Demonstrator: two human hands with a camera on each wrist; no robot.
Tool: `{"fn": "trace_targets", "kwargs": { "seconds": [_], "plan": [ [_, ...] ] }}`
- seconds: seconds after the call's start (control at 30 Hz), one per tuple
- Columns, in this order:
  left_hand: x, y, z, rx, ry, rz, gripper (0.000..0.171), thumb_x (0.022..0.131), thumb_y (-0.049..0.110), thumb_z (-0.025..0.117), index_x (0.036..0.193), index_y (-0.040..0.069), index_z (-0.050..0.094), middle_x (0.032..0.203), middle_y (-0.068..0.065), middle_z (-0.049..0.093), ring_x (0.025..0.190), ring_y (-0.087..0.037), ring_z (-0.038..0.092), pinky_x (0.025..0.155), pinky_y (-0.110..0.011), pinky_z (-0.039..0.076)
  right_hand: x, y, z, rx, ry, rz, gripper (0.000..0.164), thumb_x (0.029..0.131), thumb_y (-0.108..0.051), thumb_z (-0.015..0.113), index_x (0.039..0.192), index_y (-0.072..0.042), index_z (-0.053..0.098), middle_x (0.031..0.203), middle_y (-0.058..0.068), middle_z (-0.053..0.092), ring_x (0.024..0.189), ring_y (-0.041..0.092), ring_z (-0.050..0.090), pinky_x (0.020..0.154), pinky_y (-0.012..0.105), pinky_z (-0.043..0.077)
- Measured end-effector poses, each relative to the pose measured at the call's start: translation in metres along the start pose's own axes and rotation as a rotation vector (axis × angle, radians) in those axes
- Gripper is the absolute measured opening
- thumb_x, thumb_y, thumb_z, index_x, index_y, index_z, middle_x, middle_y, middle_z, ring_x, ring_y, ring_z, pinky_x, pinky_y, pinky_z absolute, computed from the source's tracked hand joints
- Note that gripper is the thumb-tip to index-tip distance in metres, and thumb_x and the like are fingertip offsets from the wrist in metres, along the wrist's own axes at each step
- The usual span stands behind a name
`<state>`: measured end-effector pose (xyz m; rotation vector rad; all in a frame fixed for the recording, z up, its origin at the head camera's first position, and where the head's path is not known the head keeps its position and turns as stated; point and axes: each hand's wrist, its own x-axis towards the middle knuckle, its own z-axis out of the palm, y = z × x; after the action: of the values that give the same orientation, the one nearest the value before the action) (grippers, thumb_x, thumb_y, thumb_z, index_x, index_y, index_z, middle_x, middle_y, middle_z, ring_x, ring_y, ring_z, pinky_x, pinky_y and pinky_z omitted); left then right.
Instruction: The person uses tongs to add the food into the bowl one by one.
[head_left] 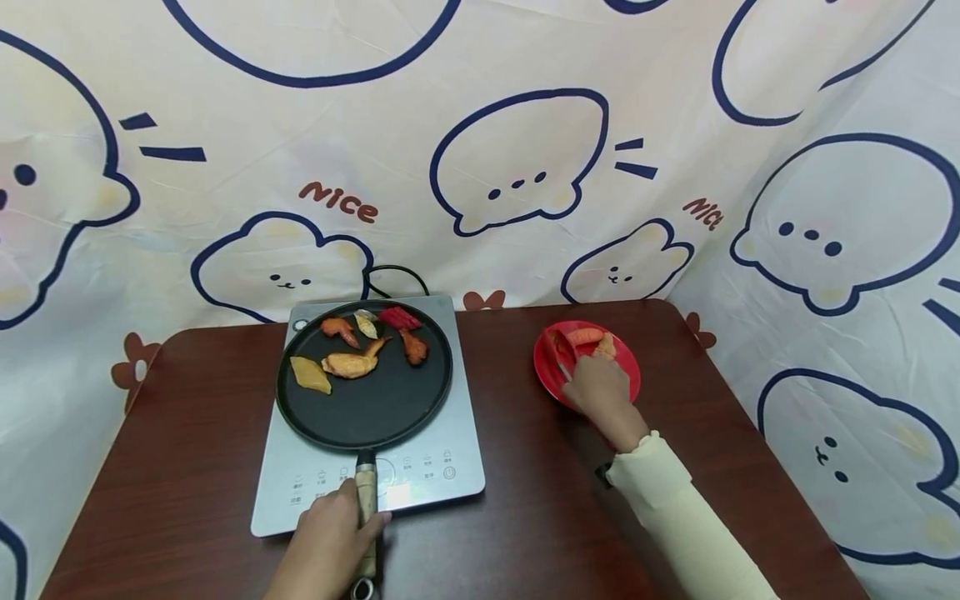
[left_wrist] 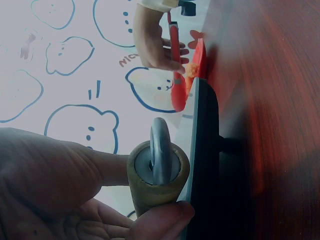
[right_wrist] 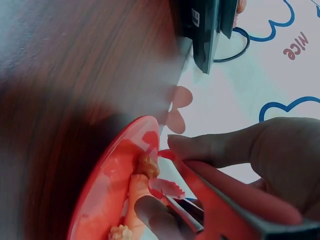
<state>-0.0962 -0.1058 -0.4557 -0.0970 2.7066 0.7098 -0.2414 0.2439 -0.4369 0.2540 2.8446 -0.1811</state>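
Note:
My left hand [head_left: 333,529] grips the tan handle [head_left: 366,492] of a black frying pan [head_left: 375,417]. The pan sits on a silver induction cooker [head_left: 281,504]. In it lie a chicken wing [head_left: 349,365], a yellow slice [head_left: 311,375], a drumstick [head_left: 414,348], a dark red piece [head_left: 399,317] and other small food pieces. My right hand [head_left: 602,390] holds red tongs [right_wrist: 210,200] over a red plate [head_left: 546,377]. On that plate are an orange carrot-like piece [head_left: 585,336] and a tan fried piece [head_left: 604,347]. Whether the tongs pinch any food cannot be made out.
A dark brown wooden table [head_left: 517,517] carries the cooker on the left and the plate on the right. A black cord [head_left: 401,267] loops behind the cooker. Cartoon-printed cloth [head_left: 517,275] hangs along the back and right side.

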Motion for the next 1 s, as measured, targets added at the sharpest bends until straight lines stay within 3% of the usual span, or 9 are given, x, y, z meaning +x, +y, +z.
{"fn": "trace_targets", "kwargs": {
  "seconds": [0.43, 1.0],
  "plan": [
    [0.0, 0.0, -0.001, 0.008, 0.001, -0.006, 0.063, 0.088, 0.029, 0.081, 0.117, -0.022, 0.058, 0.082, -0.017, 0.068, 0.074, -0.023, 0.064, 0.066, -0.043, 0.054, -0.029, 0.011, 0.01, -0.046, 0.034, -0.096, 0.032, 0.082, -0.032, 0.08, 0.069, -0.01, 0.061, 0.062, 0.005, 0.059, 0.061, 0.023, 0.056, 0.053, 0.032, 0.045],
    [-0.001, -0.001, 0.001, 0.005, 0.023, 0.018, 0.062, 0.087, 0.029, 0.081, 0.116, -0.022, 0.058, 0.082, -0.017, 0.068, 0.074, -0.023, 0.064, 0.066, -0.044, 0.054, -0.034, 0.021, 0.021, -0.024, 0.013, -0.059, 0.03, 0.082, -0.031, 0.08, 0.071, -0.008, 0.062, 0.064, 0.006, 0.059, 0.061, 0.023, 0.057, 0.052, 0.032, 0.047]
  ]
}}
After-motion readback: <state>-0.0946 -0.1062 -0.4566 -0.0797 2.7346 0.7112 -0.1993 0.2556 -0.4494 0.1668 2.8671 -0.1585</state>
